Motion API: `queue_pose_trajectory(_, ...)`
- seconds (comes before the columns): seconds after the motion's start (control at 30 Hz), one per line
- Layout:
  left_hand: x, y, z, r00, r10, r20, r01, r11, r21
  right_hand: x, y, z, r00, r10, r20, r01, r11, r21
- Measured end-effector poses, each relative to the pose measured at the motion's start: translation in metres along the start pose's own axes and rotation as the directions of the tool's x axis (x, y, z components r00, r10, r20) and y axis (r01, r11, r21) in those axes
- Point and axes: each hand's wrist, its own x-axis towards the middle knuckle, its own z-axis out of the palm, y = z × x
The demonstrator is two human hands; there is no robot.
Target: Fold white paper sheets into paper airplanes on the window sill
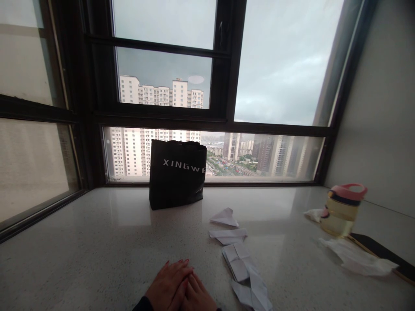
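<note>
At the bottom edge, my left hand (167,285) and my right hand (198,294) lie together on the speckled white counter, touching each other. The left fingers are stretched out flat, side by side, with red nails, and overlap the right fingertips. My right hand's fingers are also extended, their tips partly hidden under the left. Neither hand shows anything in it. Just right of them are folded white papers: a square folded stack (238,261), a creased piece (253,291) nearest me, a long folded piece (228,236) and a pointed folded piece (225,217) farther off.
A black bag (177,181) with white lettering stands upright near the dark-framed window. To the right are a bottle (340,214) with a pink lid, a crumpled tissue (361,258) and a dark flat object (382,250). Another tissue (314,214) lies beside the bottle.
</note>
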Motion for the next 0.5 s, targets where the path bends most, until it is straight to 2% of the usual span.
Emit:
queue_pose_trajectory(0.07, 0.000, 0.000, 0.000, 1.000, 0.004, 0.001, -0.004, 1.000, 0.002, -0.002, -0.002, 0.000, 0.999, 0.010, 0.048, -0.010, 1.000, -0.005)
queue_pose_trajectory(0.27, -0.001, -0.002, 0.003, 1.000, 0.017, -0.024, -0.017, 1.000, -0.007, 0.009, 0.011, -0.021, 0.948, -0.144, 0.285, 0.121, 0.988, 0.098)
queue_pose_trajectory(0.37, -0.001, -0.003, 0.003, 1.000, 0.018, -0.020, -0.018, 1.000, -0.007, 0.015, 0.015, -0.028, 0.944, -0.154, 0.294, 0.126, 0.986, 0.111)
queue_pose_trajectory(0.5, -0.001, -0.002, 0.004, 1.000, 0.014, -0.012, -0.014, 1.000, -0.011, 0.013, 0.011, -0.024, 0.955, -0.138, 0.263, 0.118, 0.989, 0.093)
